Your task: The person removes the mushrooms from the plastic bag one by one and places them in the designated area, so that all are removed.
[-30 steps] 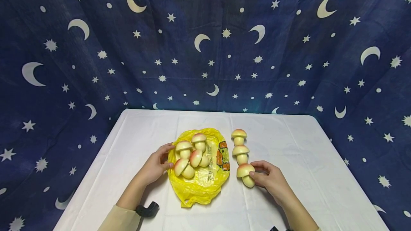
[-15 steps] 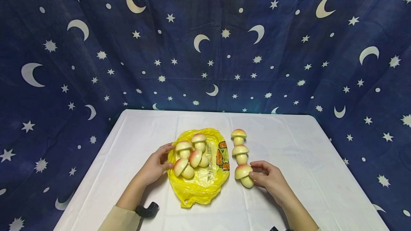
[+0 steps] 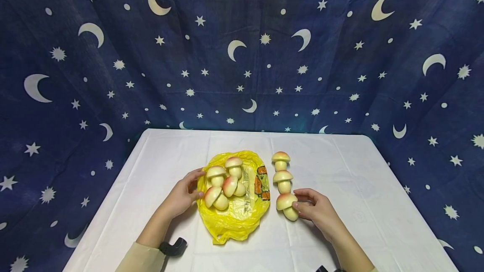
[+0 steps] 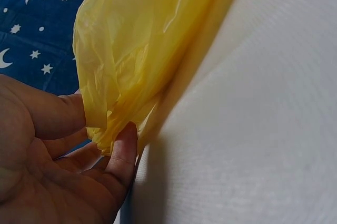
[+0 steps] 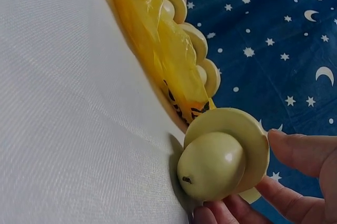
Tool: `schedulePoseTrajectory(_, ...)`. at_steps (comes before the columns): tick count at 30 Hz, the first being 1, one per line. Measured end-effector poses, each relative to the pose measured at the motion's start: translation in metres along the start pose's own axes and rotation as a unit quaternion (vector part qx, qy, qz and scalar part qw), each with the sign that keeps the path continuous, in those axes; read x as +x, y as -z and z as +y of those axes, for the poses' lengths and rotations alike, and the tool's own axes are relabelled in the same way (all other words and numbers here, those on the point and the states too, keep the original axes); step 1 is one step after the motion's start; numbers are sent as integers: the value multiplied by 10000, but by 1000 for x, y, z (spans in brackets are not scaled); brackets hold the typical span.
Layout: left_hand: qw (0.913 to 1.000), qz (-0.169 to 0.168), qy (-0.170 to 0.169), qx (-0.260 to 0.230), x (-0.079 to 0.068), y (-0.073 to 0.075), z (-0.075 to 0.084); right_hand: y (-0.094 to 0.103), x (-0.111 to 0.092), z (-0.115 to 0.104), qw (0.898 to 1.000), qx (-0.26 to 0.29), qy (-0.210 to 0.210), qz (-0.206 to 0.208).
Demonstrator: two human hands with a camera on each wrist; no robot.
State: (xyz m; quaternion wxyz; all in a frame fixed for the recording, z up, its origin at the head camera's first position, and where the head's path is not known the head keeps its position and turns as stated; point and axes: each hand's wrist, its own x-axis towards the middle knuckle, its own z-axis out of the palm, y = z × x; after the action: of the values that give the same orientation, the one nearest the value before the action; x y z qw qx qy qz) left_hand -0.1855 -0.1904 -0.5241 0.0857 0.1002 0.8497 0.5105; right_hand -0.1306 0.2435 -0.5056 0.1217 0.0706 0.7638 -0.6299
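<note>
My left hand (image 3: 182, 196) grips the left edge of a yellow plastic bag (image 3: 234, 226), its rim between thumb and fingers in the left wrist view. Several cream toy mushrooms (image 3: 216, 176) with reddish-tinged caps lie in the bag's opening. To the right of the bag, three like mushrooms form a line running away from me. The nearest mushroom (image 3: 285, 202) is held by my right hand (image 3: 317, 209), fingers and thumb at its right side; the right wrist view shows its rounded stem. Beyond it are the middle mushroom (image 3: 283, 176) and the far mushroom (image 3: 281, 158).
A white cloth covers the table (image 3: 340, 171), whose back edge meets a dark blue curtain (image 3: 211, 74) printed with moons and stars. A black strap piece (image 3: 174, 247) sits by the left wrist.
The nearest mushroom has shifted slightly left, into line with the other two, with my right hand on it. My left hand and the bag stay where they were.
</note>
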Motion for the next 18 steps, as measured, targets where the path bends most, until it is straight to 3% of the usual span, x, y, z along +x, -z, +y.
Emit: schedulePoseTrajectory(18,10000,-14,8,-59,1,1,0,-6,3,-4,9998,55,95,-170)
